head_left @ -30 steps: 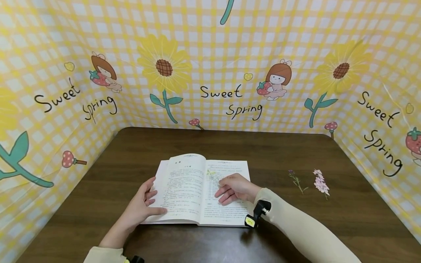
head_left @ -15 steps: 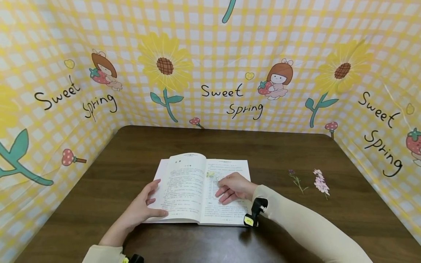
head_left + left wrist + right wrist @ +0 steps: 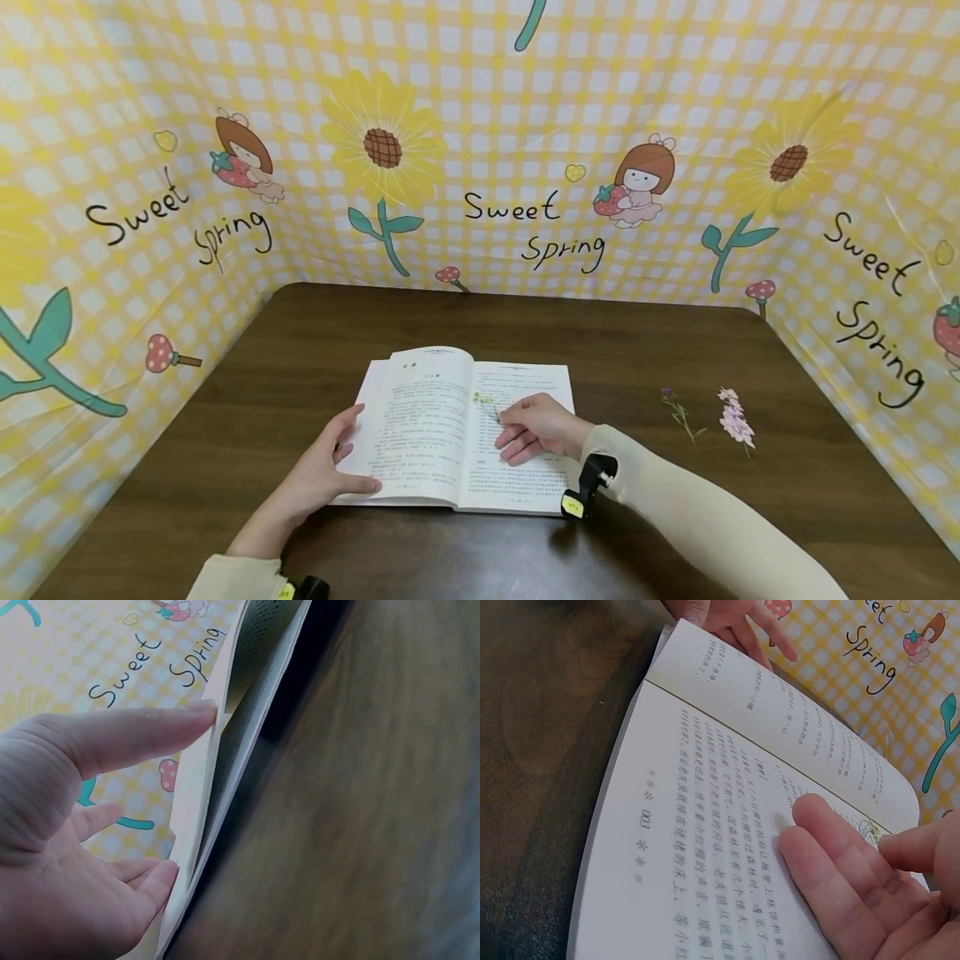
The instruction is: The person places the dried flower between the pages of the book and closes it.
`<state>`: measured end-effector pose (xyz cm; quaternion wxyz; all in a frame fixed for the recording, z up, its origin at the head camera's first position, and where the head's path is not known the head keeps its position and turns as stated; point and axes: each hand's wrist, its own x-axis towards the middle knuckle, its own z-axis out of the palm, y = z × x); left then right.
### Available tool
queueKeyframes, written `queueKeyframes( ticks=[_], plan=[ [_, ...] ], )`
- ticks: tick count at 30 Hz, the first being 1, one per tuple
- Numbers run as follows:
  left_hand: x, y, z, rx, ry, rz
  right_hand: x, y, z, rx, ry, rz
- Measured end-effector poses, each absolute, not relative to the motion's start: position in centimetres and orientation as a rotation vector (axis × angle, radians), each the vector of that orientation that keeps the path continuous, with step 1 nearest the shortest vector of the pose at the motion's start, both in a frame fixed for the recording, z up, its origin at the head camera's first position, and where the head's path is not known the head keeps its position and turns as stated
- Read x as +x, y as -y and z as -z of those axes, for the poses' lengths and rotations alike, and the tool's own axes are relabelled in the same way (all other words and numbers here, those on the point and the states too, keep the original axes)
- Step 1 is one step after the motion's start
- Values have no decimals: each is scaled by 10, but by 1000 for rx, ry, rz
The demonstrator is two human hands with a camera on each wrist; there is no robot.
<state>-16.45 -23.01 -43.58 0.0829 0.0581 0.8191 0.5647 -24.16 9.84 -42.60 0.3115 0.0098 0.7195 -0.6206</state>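
An open book [image 3: 427, 433] with printed pages lies on the table. At its left side, my left hand [image 3: 315, 475] grips the pages, the thumb on the lower left page and the fingers along the outer edge. Over the right page is my right hand [image 3: 546, 427], pinching the thin stem of a small yellow-green flower sprig [image 3: 482, 399] between thumb and index finger. The sprig's head points to the book's upper middle, near the fold. In the right wrist view, the fingers partly hide the sprig [image 3: 874, 829].
To the right of the book lie a thin purple flower sprig [image 3: 678, 414] and a pale pink flower sprig [image 3: 736, 419]. The dark wooden table [image 3: 360, 321] ends at a yellow checked cloth [image 3: 420, 250] around the back and sides.
The view has shifted slightly. Both hands stay at nearly the same places on the book; the sprig turns a little in the right fingers, and its stem shows more clearly now.
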Motion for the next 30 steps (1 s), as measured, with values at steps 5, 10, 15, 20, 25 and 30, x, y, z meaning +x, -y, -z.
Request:
queueKeyframes(
  ticks=[5, 10, 15, 20, 25, 30],
  plan=[
    [-167, 232, 434, 168, -2378, -1773, -240, -102, 427, 21, -1873, 1679],
    [-170, 232, 434, 122, -2291, -1839, -240, -106, 428, -5, -1842, 1722],
    [-170, 235, 435, 131, -2254, -1846, -237, -110, 428, -73, -1802, 1759],
    [-171, 240, 440, 215, -2216, -1897, -234, -118, 428, -136, -1725, 1819],
    [-173, 247, 446, 271, -2198, -1892, -229, -134, 423, -210, -1650, 1861],
    [-172, 251, 446, 305, -2211, -1875, -223, -157, 411, -304, -1612, 1910]
  ],
)
